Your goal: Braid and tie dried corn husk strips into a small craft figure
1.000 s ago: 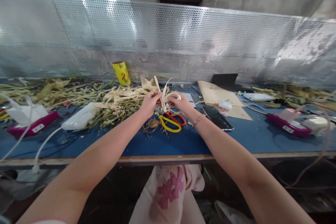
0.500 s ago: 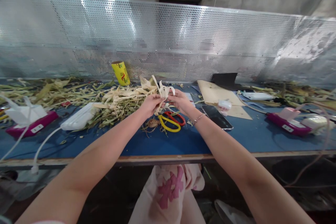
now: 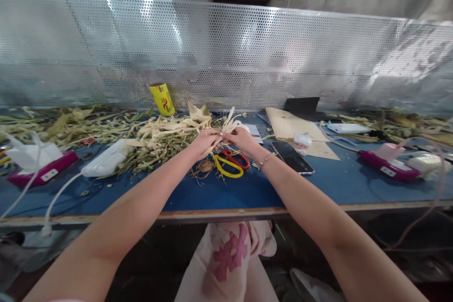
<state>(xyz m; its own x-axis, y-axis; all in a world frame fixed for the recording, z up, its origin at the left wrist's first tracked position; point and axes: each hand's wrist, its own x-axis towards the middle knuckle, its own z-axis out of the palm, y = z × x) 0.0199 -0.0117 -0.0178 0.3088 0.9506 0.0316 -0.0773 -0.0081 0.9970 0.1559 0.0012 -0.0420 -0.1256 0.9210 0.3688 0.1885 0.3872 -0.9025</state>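
I have the left hand (image 3: 204,142) and right hand (image 3: 244,140) extended over the table (image 3: 262,193), close together, both pinching pale husk (image 3: 230,123) strips.

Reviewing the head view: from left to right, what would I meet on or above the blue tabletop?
Magenta plastic block with white label, white boxy device with cable, yellow printed cylinder, bare left hand, bare right hand, flat black phone, second magenta plastic block with white label.
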